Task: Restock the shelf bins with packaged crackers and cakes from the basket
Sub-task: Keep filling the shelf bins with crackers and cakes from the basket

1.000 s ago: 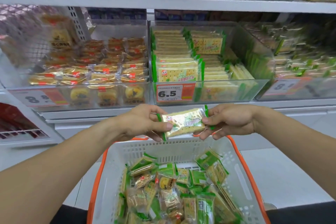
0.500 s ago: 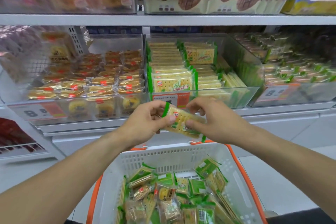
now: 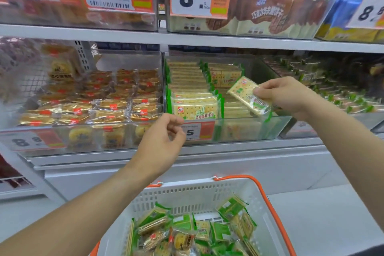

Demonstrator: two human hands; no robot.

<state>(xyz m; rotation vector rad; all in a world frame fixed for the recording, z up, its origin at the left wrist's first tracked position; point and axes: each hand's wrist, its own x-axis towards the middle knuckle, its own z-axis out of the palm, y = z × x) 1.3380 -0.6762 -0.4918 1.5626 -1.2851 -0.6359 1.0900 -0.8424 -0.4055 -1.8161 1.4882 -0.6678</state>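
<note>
My right hand (image 3: 284,94) grips a green-edged cracker pack (image 3: 244,92), tilted, above the right side of the clear cracker bin (image 3: 249,129) on the middle shelf. That bin holds rows of the same packs (image 3: 194,108). Just in front of the bin's price label, my left hand (image 3: 161,141) hovers with curled fingers and nothing in it. Below, the white basket (image 3: 187,193) with orange handles holds several cracker packs (image 3: 236,220) and small cake packs (image 3: 182,240).
A clear bin (image 3: 62,141) of gold-wrapped cakes sits left of the cracker bin. Another bin (image 3: 340,97) of green packs stands to the right. The upper shelf (image 3: 187,37) carries bins with price tags close overhead. White floor lies right of the basket.
My left hand let go of the cracker pack and stayed low. My right hand carried the pack up and right over the cracker bin. The view tilted upward.
</note>
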